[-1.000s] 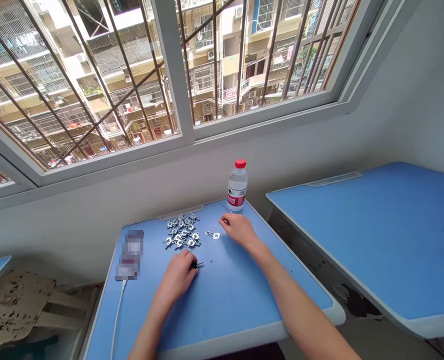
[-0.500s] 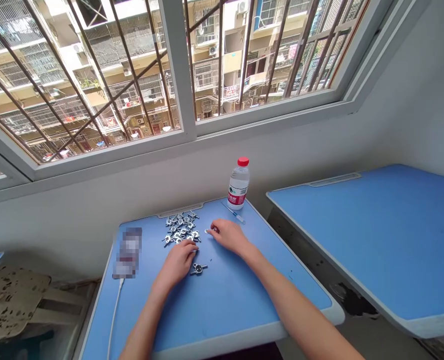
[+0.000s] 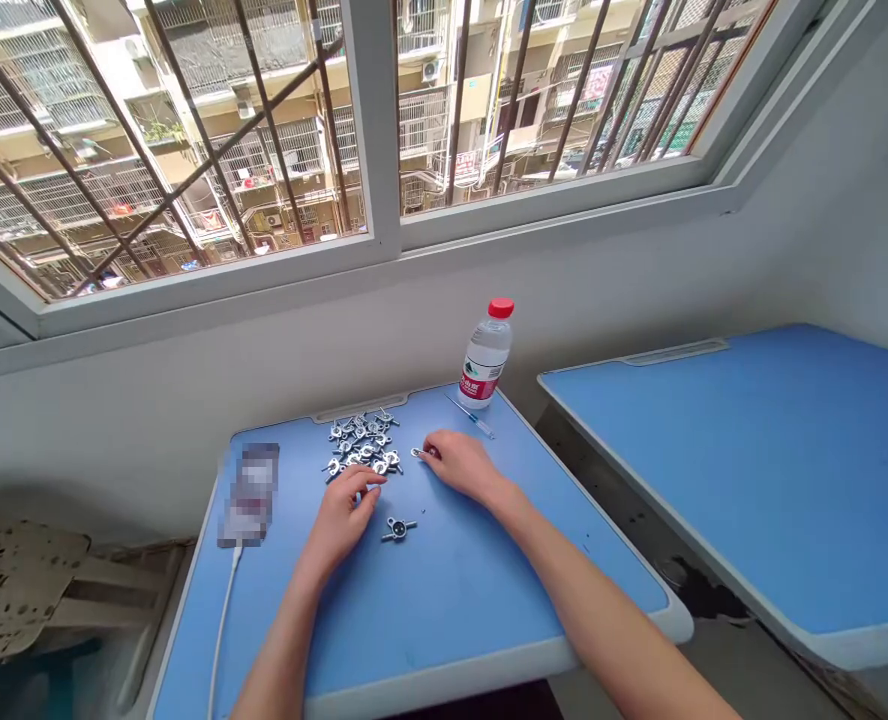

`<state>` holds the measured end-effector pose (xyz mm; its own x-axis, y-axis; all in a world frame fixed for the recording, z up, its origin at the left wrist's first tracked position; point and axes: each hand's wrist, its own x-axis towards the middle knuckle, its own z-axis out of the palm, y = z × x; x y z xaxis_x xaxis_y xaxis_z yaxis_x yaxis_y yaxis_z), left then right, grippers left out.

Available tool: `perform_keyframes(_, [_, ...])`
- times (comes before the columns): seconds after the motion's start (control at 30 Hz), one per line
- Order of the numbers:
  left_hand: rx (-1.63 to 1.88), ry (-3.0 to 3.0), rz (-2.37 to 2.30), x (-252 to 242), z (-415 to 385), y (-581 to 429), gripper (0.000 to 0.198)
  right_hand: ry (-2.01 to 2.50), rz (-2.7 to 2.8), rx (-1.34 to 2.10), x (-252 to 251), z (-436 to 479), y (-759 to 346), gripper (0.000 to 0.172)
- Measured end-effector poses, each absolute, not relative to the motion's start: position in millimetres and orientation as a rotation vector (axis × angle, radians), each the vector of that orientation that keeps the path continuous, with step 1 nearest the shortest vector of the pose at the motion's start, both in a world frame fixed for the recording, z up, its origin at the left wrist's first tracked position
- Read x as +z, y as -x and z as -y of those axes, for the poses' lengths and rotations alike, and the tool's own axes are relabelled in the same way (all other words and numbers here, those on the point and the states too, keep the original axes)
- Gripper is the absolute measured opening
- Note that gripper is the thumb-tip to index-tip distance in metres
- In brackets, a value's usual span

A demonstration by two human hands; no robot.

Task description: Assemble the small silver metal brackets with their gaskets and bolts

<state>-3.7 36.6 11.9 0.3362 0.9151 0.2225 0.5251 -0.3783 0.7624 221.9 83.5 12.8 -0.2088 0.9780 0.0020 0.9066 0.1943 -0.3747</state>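
A pile of small silvery metal fittings (image 3: 361, 440), with rings and thin arms, lies at the back of the blue desk. My left hand (image 3: 345, 512) rests just in front of it, thumb and fingers apart, and I see nothing held in it. To the right of the pile, my right hand (image 3: 459, 463) has its fingers closed around a small metal fitting, whose ring-shaped end (image 3: 415, 453) pokes out to the left; the rest is hidden by the fingers. A single fitting with a dark round centre (image 3: 398, 529) lies by itself, closer to me, between the forearms.
A red-capped water bottle (image 3: 485, 355) stands at the desk's back right corner, a thin blue-handled screwdriver (image 3: 474, 418) in front of it. A blurred phone (image 3: 250, 495) with a white cable (image 3: 223, 620) lies left. Another blue desk (image 3: 751, 470) stands right, across a gap.
My left hand has drawn slightly left and its thumb and fingers have parted. My right hand stays closed at the same spot with the fitting. The camera view has shifted a little.
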Motion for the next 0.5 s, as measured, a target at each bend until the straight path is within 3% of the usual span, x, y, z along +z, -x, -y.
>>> perform_keyframes(0.27, [0.361,-2.026,-1.273,27,-17,-2,0.031,1.752,2.196,0.500,28,-76,-224,0.019])
perform_keyframes(0.5, [0.297,-2.173,-1.261,16,-15,-9,0.012,1.392,2.479,0.767,51,-40,-206,0.012])
